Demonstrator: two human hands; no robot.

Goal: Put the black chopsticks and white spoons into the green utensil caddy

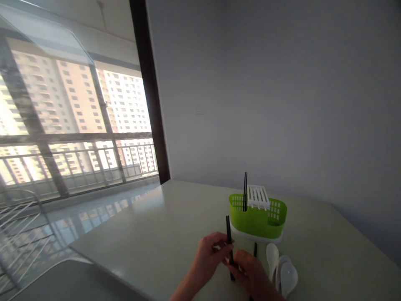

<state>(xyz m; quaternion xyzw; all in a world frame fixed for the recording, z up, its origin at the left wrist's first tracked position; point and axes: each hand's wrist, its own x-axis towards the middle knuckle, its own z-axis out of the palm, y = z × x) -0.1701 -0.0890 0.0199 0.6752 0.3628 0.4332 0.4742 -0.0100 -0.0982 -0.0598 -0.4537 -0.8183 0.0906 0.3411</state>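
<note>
Left hand (209,256): low centre of view, fingers curled, pinching black chopsticks (229,242) at mid-length; right hand (250,271): just beside and below it, fingers closed on the lower part of the same chopsticks; both hands meet at the sticks, over the table (150,242).

Chopsticks: held near upright, slightly tilted, upper ends rising above the left fingers, lower ends showing under the hands; whether one stick or two, hard to tell.

Holder (257,217): green, slotted walls, on a white base, standing on the table just beyond the hands; white slotted insert (257,196) in its middle; second pair of black sticks (244,192) upright in its left compartment.

Spoons (282,267): white, three, overlapping, lying on the table right of the right hand, before the holder; a dark stick (255,249) lies between the hands and the spoons, partly hidden.

Surroundings: grey wall (282,83) behind; window (78,125) at left, with railing and tower blocks outside.
</note>
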